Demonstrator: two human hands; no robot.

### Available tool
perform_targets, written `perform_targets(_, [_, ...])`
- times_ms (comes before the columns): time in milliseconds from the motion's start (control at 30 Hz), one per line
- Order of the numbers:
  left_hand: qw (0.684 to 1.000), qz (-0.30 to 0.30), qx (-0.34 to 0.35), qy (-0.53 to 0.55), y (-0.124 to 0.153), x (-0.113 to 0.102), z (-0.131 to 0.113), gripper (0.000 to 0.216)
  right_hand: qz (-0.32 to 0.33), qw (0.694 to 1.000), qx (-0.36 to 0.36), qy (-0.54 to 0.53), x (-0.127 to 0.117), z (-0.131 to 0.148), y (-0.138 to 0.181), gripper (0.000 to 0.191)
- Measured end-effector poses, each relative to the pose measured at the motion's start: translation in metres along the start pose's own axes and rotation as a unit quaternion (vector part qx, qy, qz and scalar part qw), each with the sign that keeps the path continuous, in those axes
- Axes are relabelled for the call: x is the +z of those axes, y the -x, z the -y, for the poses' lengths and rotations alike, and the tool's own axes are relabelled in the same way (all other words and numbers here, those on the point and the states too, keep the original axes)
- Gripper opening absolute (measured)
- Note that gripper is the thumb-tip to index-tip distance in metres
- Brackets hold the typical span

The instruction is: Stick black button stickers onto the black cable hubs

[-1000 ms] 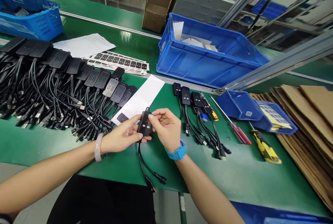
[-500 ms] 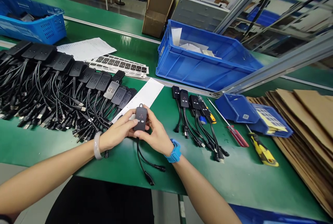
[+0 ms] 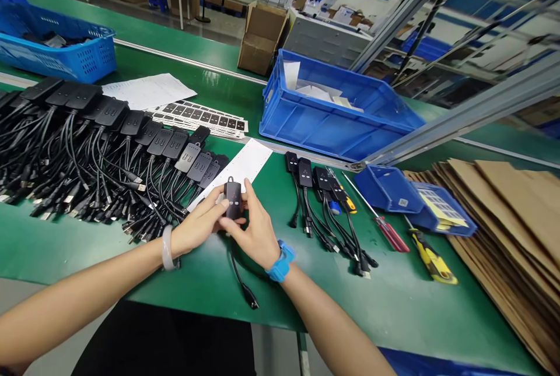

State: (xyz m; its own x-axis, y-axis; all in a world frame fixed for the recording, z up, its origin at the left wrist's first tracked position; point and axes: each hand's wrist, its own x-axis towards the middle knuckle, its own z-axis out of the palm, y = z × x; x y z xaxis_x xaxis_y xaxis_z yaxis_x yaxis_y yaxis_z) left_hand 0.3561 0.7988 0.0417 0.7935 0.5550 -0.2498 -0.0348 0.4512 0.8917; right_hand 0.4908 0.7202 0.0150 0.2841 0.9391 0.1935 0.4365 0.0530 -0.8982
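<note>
Both my hands hold one small black controller [image 3: 233,200] with a cable hanging from it to the green table [image 3: 394,300]. My left hand [image 3: 202,225] pinches its left side, fingers closed on it. My right hand [image 3: 256,225] grips its right side, thumb against the lower face. A white label backing strip [image 3: 245,163] lies just behind the hands. To the left lies a long row of black controllers with cables [image 3: 96,143]. Right of my hands lie several more controllers with cables [image 3: 321,198].
Label sheets [image 3: 199,115] and white papers [image 3: 146,89] lie behind the row. A large blue crate [image 3: 332,111], two small blue bins [image 3: 409,195], screwdrivers [image 3: 385,224], a yellow utility knife [image 3: 431,256] and stacked cardboard [image 3: 511,218] sit to the right. A blue basket [image 3: 56,49] stands far left.
The controller turned face-up between my hands and my hands shifted slightly left and away from me; my right hand moved from pinching its top to gripping its side.
</note>
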Motion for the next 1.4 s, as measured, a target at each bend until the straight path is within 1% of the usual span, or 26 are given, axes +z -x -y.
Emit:
perform_targets(67, [0.998,0.019,0.001,-0.059,0.002,-0.003,-0.01,0.061,-0.013,0.999,-0.021,0.047,-0.01,-0.007,-0.005,0.075])
perform_targets(100, [0.991,0.017,0.016,-0.132,0.003,-0.006,-0.015,0.061,-0.027,0.997,-0.028,0.067,-0.019,-0.011,-0.008,0.07])
perform_targets(133, [0.973,0.004,0.043,-0.228,0.004,-0.01,-0.02,0.058,-0.05,0.994,-0.032,0.089,-0.029,-0.016,-0.013,0.063])
perform_targets(167, [0.939,-0.02,0.079,-0.336,0.004,-0.015,-0.023,0.055,-0.081,0.989,-0.034,0.116,-0.042,-0.021,-0.017,0.057])
perform_targets(200, [0.888,-0.051,0.115,-0.442,0.005,-0.02,-0.026,0.055,-0.115,0.981,-0.034,0.15,-0.055,-0.025,-0.022,0.052])
perform_targets(233, [0.829,-0.081,0.143,-0.535,0.005,-0.024,-0.028,0.057,-0.148,0.97,-0.03,0.19,-0.067,-0.028,-0.026,0.049])
perform_targets(300, [0.717,-0.112,0.16,-0.669,0.005,-0.03,-0.029,0.066,-0.206,0.941,-0.01,0.268,-0.087,-0.029,-0.033,0.047])
perform_targets(333, [0.676,-0.114,0.154,-0.711,0.005,-0.031,-0.029,0.071,-0.224,0.928,0.0,0.298,-0.093,-0.027,-0.035,0.046])
perform_targets(367, [0.648,-0.111,0.144,-0.74,0.006,-0.03,-0.029,0.074,-0.231,0.92,0.005,0.317,-0.095,-0.023,-0.036,0.044])
perform_targets(400, [0.629,-0.105,0.134,-0.759,0.007,-0.029,-0.029,0.075,-0.225,0.919,0.001,0.323,-0.093,-0.018,-0.035,0.042])
perform_targets(467, [0.609,-0.099,0.117,-0.778,0.008,-0.026,-0.028,0.074,-0.173,0.937,-0.035,0.301,-0.08,-0.008,-0.032,0.034])
perform_targets(500, [0.609,-0.098,0.11,-0.779,0.009,-0.025,-0.028,0.074,-0.134,0.949,-0.064,0.277,-0.071,-0.003,-0.029,0.03])
perform_targets(533, [0.618,-0.098,0.106,-0.773,0.009,-0.025,-0.028,0.073,-0.093,0.959,-0.097,0.25,-0.059,0.001,-0.027,0.025])
perform_targets(567, [0.637,-0.098,0.106,-0.757,0.009,-0.025,-0.027,0.072,-0.055,0.965,-0.129,0.222,-0.048,0.004,-0.024,0.022])
perform_targets(600, [0.665,-0.099,0.109,-0.732,0.009,-0.027,-0.027,0.069,-0.023,0.968,-0.157,0.196,-0.037,0.005,-0.021,0.02])
perform_targets(667, [0.737,-0.097,0.12,-0.658,0.007,-0.03,-0.025,0.061,0.019,0.968,-0.195,0.158,-0.019,0.005,-0.016,0.019])
perform_targets(733, [0.813,-0.086,0.127,-0.562,0.004,-0.033,-0.023,0.054,0.028,0.967,-0.209,0.139,-0.009,0.002,-0.013,0.017])
perform_targets(800, [0.88,-0.065,0.122,-0.455,0.002,-0.035,-0.02,0.051,0.013,0.968,-0.212,0.137,-0.005,-0.001,-0.011,0.017])
perform_targets(867, [0.929,-0.041,0.107,-0.351,0.001,-0.035,-0.017,0.053,-0.007,0.965,-0.22,0.144,-0.006,-0.002,-0.01,0.017])
perform_targets(933, [0.958,-0.029,0.09,-0.27,0.001,-0.032,-0.014,0.055,-0.02,0.96,-0.234,0.153,-0.008,-0.002,-0.01,0.017])
perform_targets(1000, [0.972,-0.028,0.076,-0.219,0.0,-0.029,-0.013,0.056,-0.023,0.954,-0.247,0.168,-0.01,-0.002,-0.009,0.017])
perform_targets(1133, [0.986,-0.024,0.049,-0.155,-0.002,-0.025,-0.015,0.053,-0.024,0.938,-0.27,0.216,-0.014,-0.006,-0.009,0.02])
perform_targets(1233, [0.984,-0.041,0.052,-0.167,-0.004,-0.025,-0.017,0.046,-0.034,0.925,-0.31,0.216,-0.018,-0.008,-0.007,0.019])
perform_targets(1300, [0.963,-0.079,0.081,-0.244,-0.005,-0.027,-0.019,0.04,-0.055,0.935,-0.308,0.165,-0.022,-0.007,-0.005,0.018])
perform_targets(1333, [0.943,-0.098,0.099,-0.301,-0.005,-0.028,-0.02,0.037,-0.078,0.946,-0.289,0.126,-0.024,-0.006,-0.004,0.018])
perform_targets(1400, [0.882,-0.132,0.136,-0.432,-0.004,-0.03,-0.025,0.032,-0.151,0.961,-0.23,0.036,-0.028,-0.004,-0.005,0.017])
